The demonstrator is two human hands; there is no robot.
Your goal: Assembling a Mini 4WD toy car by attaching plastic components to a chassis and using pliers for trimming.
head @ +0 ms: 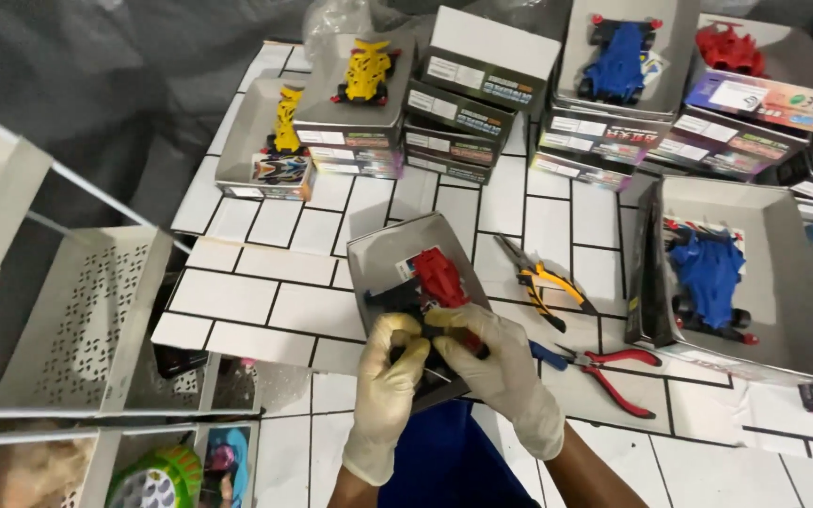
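Both gloved hands, left hand (390,376) and right hand (501,372), grip a red toy car (438,278) over its grey box (383,254).

Desk (265,310): covered in a white sheet with a black brick-like grid, filling the middle and right of the scene.
Backdrop (96,85): dark grey sheeting hung at the far left, creased, with clear plastic bunched at the far edge.
Shelving (87,310): white perforated metal trays stood at the near left, below the desk edge.
Light: even and bright, with soft shadows.
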